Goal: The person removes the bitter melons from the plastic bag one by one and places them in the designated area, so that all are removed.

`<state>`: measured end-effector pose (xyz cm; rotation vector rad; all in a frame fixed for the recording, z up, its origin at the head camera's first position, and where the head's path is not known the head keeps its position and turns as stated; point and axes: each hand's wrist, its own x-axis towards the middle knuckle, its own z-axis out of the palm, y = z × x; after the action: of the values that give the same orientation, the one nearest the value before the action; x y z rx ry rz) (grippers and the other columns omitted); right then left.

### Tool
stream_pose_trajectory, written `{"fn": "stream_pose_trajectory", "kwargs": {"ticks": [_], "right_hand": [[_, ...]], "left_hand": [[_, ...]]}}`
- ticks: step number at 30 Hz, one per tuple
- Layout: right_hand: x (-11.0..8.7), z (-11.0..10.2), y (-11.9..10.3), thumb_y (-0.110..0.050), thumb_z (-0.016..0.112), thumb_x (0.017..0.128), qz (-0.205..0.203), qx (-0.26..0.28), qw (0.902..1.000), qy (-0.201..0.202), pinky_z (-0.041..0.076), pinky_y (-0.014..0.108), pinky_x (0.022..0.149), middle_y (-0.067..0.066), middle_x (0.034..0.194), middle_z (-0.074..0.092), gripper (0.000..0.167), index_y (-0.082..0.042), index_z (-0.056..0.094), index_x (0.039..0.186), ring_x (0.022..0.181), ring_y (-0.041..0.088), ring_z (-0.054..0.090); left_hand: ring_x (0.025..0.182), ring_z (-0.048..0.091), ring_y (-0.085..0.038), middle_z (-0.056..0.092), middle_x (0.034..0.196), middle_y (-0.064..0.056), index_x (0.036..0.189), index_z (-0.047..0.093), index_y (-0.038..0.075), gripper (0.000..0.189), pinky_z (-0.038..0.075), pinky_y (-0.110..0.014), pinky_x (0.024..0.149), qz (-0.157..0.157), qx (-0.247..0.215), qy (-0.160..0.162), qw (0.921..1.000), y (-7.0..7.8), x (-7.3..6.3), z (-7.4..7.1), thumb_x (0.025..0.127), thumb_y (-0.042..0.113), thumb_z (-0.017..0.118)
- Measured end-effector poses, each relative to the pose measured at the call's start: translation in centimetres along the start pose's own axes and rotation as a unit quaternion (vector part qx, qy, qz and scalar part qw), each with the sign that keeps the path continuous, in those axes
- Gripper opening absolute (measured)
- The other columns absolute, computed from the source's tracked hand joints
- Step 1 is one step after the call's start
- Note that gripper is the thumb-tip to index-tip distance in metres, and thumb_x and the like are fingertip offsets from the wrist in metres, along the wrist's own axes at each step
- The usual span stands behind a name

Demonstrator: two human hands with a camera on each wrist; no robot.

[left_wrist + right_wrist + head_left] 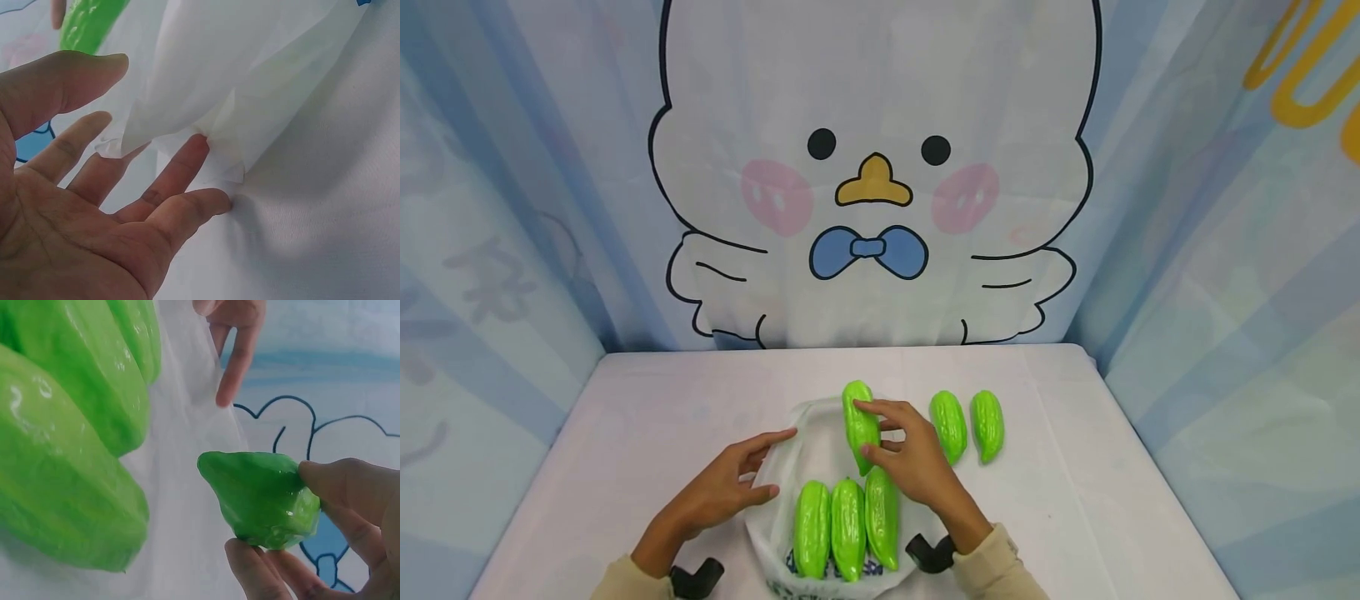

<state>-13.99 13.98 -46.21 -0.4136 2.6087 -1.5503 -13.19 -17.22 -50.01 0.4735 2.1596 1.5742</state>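
Observation:
My right hand [917, 458] pinches a glossy, bumpy green bitter melon [858, 417] between thumb and fingers, above the far part of a white plastic bag [767, 533]. Three more bitter melons [847, 529] lie side by side on the bag's near part. At the bag's left edge is my left hand [718, 492], its fingers spread and fingertips against the thin plastic. The left wrist view shows its thumb apart from the bag [206, 75]. In the right wrist view the held melon's narrow end points away from the fingers.
To the right of the bag, two bitter melons [987, 425] lie on the white-covered table [1075, 500]. Behind the table hangs a curtain [872, 308] with a cartoon bird, and more curtains flank both sides.

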Motion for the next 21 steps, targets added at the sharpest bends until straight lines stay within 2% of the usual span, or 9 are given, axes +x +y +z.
{"fn": "stream_pose_trajectory", "kwargs": {"ticks": [4, 13, 21], "right_hand": [[0.0, -0.6, 0.2, -0.005, 0.082, 0.092, 0.006, 0.004, 0.9999, 0.016, 0.062, 0.046, 0.098, 0.008, 0.151, 0.057, 0.062, -0.035, 0.067, 0.144, 0.125, 0.032, 0.063], [-0.2, -2.3, 0.5, -0.001, 0.083, 0.089, 0.035, 0.003, 0.9980, 0.052, 0.063, 0.040, 0.096, 0.001, 0.150, 0.058, 0.067, -0.040, 0.067, 0.142, 0.124, 0.028, 0.063], [-0.4, -4.2, 1.1, 0.003, 0.083, 0.088, 0.046, 0.028, 0.9952, 0.082, 0.061, 0.048, 0.099, 0.008, 0.147, 0.060, 0.065, -0.033, 0.070, 0.141, 0.125, 0.033, 0.063]], "left_hand": [[0.142, 0.053, -0.050, 0.036, 0.169, -0.026, 0.165, 0.040, 0.013, 0.074, 0.052, -0.067, 0.106, 0.002, 0.002, 0.002, 1.0000, 0.0, 0.0, 0.0, 0.101, 0.021, 0.075], [0.142, 0.053, -0.050, 0.036, 0.169, -0.025, 0.165, 0.039, 0.013, 0.075, 0.052, -0.067, 0.106, 0.007, -0.003, 0.002, 1.0000, -0.3, -0.1, 0.0, 0.100, 0.020, 0.075], [0.142, 0.053, -0.050, 0.036, 0.169, -0.026, 0.166, 0.038, 0.014, 0.080, 0.051, -0.068, 0.107, 0.008, -0.003, 0.002, 1.0000, -0.4, 0.0, -0.1, 0.098, 0.019, 0.079]]}}
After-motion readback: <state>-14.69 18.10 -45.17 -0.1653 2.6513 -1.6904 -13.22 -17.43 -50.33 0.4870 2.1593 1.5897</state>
